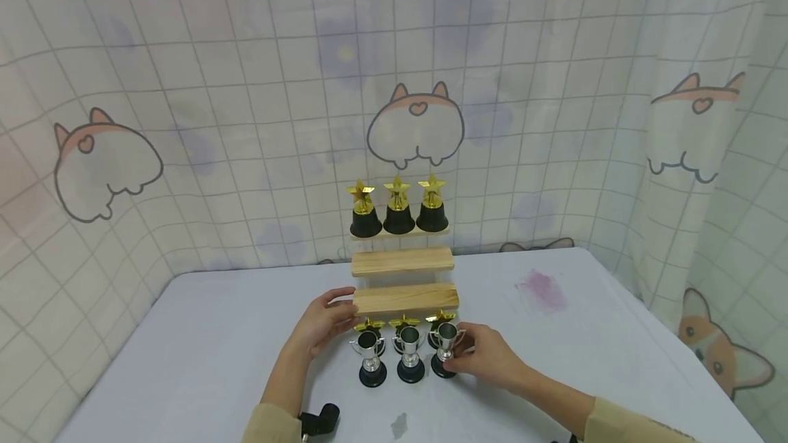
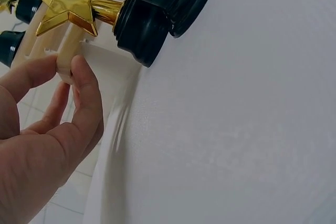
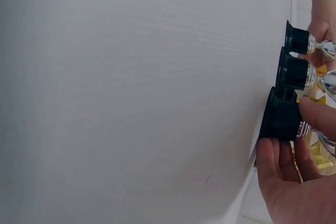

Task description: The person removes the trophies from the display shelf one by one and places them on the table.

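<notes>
Three small silver trophy cups on black bases stand in a row on the table: a left cup (image 1: 372,364), a middle cup (image 1: 410,361) and a right cup (image 1: 444,340). My right hand (image 1: 489,359) holds the right cup low down, thumb and fingers around its black base (image 3: 283,119). My left hand (image 1: 326,323) pinches the left end of the lowest board (image 2: 67,59) of a wooden stepped rack (image 1: 406,298). Directly behind the cups, partly hidden by them, are three gold star trophies (image 2: 71,1) with black bases.
Three more gold star trophies (image 1: 399,214) stand on the rack's top step, above a middle step (image 1: 403,260). A white cloth covers the table (image 1: 234,333). Behind hangs a checked curtain (image 1: 258,122) with cartoon dogs. A black object (image 1: 323,421) is by my left wrist.
</notes>
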The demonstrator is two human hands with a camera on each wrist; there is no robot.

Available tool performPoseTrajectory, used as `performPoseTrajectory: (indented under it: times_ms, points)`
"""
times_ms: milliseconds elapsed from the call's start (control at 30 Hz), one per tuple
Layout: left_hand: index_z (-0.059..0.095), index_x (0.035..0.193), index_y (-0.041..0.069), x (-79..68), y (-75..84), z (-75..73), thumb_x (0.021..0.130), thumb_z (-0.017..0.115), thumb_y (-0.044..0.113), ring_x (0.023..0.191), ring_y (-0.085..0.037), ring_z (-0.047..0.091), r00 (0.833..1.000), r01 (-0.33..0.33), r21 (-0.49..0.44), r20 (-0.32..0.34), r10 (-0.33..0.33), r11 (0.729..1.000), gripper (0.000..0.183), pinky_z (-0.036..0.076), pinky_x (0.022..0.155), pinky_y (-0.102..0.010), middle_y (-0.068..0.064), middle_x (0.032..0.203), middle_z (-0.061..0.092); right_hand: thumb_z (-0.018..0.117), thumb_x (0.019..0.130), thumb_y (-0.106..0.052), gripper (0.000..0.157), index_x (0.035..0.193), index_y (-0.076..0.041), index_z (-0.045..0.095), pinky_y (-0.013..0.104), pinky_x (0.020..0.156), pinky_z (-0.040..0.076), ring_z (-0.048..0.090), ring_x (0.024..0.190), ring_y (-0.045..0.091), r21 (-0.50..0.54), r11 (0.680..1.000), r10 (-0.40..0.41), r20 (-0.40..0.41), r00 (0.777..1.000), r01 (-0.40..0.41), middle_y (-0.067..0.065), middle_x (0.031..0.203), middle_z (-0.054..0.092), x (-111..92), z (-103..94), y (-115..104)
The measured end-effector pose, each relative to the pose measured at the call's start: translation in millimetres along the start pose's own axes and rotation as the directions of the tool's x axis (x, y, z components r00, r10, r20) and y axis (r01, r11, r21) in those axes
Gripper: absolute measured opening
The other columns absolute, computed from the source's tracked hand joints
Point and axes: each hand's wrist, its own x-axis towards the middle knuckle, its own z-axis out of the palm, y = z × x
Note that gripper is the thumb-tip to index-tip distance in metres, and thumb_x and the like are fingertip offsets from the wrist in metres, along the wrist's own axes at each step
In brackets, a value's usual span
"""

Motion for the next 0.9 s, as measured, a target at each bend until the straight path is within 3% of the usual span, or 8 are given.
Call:
performPoseTrajectory:
  times_ms: [233,367,667,900]
  points:
    - [0.053,0.141,-0.003,1.6,-3.1,0.6,0.092,0.067,-0.004,0.097,-0.026,0.068,1.000,0.007,-0.008,0.001,-0.007,1.000,0.051,0.061,0.089,-0.038,-0.024,0.121,0.060,0.088,0.077,-0.008,0.036,0.105,-0.004,0.067,0.026,0.074,0.058,0.070,0.084,0.018,0.049,0.999,-0.011,0.019,1.000,0.010,0.001,0.089,0.071,-2.3,-6.2,0.7]
    - [0.053,0.140,-0.003,1.6,-3.0,0.3,0.092,0.067,-0.004,0.096,-0.026,0.069,1.000,0.007,-0.012,-0.002,-0.007,1.000,0.051,0.061,0.088,-0.038,-0.023,0.120,0.060,0.087,0.076,-0.003,0.036,0.106,-0.004,0.067,0.026,0.076,0.059,0.069,0.086,0.021,0.012,0.999,-0.031,-0.003,1.000,0.031,0.001,0.091,0.070,-1.5,-13.8,-0.2]
    - [0.053,0.141,-0.002,2.5,-2.5,-1.1,0.092,0.067,-0.003,0.094,-0.025,0.069,1.000,0.000,-0.006,0.001,0.000,1.000,0.050,0.061,0.088,-0.038,-0.023,0.120,0.060,0.074,0.083,0.008,0.024,0.104,0.000,0.066,0.032,0.081,0.060,0.066,0.092,0.023,-0.074,0.997,-0.022,-0.150,0.988,0.011,0.008,0.098,0.068,15.9,-45.9,-16.3]
    - [0.052,0.141,-0.003,2.0,-0.9,-1.0,0.093,0.067,-0.003,0.095,-0.025,0.069,1.000,-0.001,-0.003,0.008,0.001,1.000,0.051,0.061,0.088,-0.037,-0.023,0.120,0.060,0.072,0.095,-0.007,0.019,0.111,-0.001,0.066,0.034,0.080,0.058,0.067,0.100,0.027,-0.093,0.996,-0.036,-0.274,0.961,0.010,0.009,0.104,0.069,52.4,-68.0,-37.3]
